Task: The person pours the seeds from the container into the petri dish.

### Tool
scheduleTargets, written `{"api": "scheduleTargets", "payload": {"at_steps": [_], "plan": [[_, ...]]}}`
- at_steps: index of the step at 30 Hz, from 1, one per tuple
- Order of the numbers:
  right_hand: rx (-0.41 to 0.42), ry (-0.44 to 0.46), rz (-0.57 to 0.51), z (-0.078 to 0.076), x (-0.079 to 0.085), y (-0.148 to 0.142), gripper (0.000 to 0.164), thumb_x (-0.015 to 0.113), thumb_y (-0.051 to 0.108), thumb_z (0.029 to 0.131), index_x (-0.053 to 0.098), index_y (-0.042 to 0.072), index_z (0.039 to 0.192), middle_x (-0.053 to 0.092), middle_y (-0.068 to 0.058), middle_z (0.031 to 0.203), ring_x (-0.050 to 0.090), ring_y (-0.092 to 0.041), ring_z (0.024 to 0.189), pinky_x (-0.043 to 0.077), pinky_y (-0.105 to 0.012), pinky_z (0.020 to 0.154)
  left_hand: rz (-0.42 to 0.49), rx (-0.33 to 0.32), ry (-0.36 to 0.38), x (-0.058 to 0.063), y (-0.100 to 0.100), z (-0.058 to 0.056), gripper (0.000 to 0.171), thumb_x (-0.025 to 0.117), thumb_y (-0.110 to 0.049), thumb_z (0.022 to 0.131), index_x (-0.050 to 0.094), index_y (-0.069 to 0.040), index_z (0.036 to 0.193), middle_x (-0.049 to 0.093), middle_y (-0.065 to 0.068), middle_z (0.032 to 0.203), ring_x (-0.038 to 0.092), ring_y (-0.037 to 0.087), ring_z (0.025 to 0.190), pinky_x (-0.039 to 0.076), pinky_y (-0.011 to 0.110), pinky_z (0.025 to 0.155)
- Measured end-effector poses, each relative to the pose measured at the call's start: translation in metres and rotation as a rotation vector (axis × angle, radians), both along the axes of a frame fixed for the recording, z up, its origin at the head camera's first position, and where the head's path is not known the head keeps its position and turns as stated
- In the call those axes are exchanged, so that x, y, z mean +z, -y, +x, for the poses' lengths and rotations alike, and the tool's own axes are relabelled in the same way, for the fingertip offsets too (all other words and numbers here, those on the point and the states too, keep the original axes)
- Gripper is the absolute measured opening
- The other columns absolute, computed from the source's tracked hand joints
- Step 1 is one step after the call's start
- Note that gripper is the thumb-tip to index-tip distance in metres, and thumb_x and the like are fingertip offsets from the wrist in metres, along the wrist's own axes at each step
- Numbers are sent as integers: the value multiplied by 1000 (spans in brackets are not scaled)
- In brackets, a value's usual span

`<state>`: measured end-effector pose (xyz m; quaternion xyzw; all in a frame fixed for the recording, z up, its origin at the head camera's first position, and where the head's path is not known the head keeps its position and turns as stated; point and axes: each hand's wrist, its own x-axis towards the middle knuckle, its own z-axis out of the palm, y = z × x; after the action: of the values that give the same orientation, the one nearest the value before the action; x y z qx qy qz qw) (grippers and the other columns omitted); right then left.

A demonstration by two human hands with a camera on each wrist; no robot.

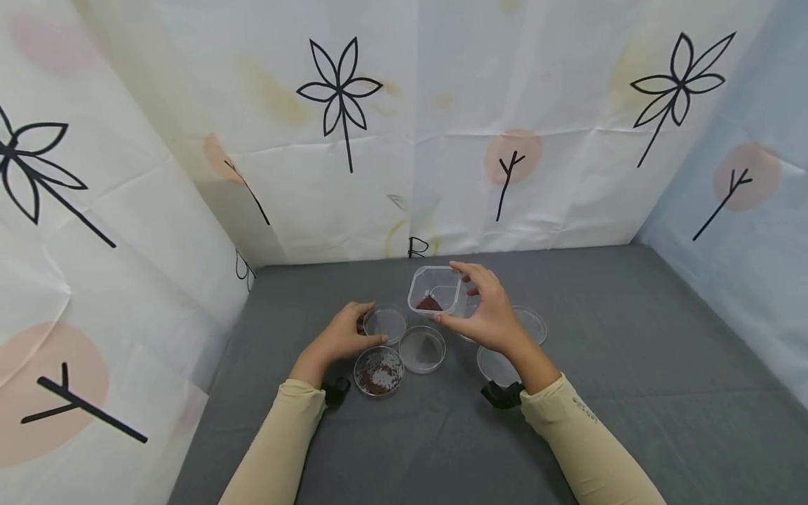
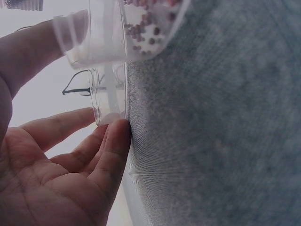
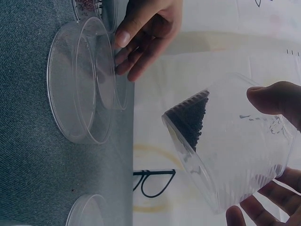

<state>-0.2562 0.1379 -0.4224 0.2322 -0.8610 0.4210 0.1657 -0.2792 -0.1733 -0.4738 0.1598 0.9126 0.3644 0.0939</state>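
Note:
My right hand point(image 1: 492, 319) grips a clear square plastic container point(image 1: 444, 282) above the table, thumb on one side and fingers on the other. The container is tilted, and small reddish-brown granules point(image 3: 188, 120) are heaped in its lower corner. On the left, my left hand point(image 1: 341, 337) holds a clear petri dish point(image 1: 386, 321) by its sides, between thumb and fingers. Nearer to me stands a petri dish with scattered granules point(image 1: 379, 372). Just right of these two sits another clear petri dish point(image 1: 422, 349), below the container in the head view.
More clear round dishes lie on the right: one dish point(image 1: 533, 324) behind the right wrist and another dish point(image 1: 495, 366) partly under it. A grey cloth point(image 1: 416, 449) covers the table. Printed white curtains point(image 1: 442, 175) stand at the back and both sides.

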Motion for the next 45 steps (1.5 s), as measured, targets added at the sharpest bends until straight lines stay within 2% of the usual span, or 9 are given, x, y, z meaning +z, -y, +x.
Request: {"api": "scheduleTargets", "payload": {"at_steps": [9,15,19,26,33,45], "plan": [[16,-25,10,-2,2,0,90,97,22,78,53,12,156,59,-12,145,55,-33,126,55,-53,102,19,2,9,0,0,1,83,83,-29,95,42,1,161,52,25,145,60,40,125,56,55,102],[21,18,-8,-1,-1,1,93,96,21,79,49,14,159,57,-13,149,54,-35,137,55,-56,105,14,-2,5,1,0,2,83,83,-28,95,43,2,161,53,25,144,60,38,122,55,55,101],[17,41,-7,-2,-3,2,94,95,21,81,46,14,161,55,-13,149,54,-35,136,54,-56,106,19,-12,13,0,-1,1,82,82,-29,96,42,2,161,52,25,143,60,36,120,55,54,100],[32,101,25,-15,5,17,94,94,24,83,44,16,162,50,-10,152,51,-32,140,52,-57,109,32,-16,-4,-1,1,-1,82,83,-29,95,43,5,159,53,27,141,61,39,119,55,54,101],[36,67,53,-21,4,31,92,94,18,80,47,13,159,48,-13,154,51,-37,140,49,-60,110,4,-17,-2,-3,2,-2,82,82,-30,96,43,4,160,55,25,138,59,31,111,55,51,96],[23,47,144,-26,-2,37,94,95,13,78,47,9,158,47,-14,154,48,-37,142,47,-59,113,9,-30,-12,-1,4,-2,83,82,-30,96,43,6,159,55,26,137,61,33,113,56,52,98]]}}
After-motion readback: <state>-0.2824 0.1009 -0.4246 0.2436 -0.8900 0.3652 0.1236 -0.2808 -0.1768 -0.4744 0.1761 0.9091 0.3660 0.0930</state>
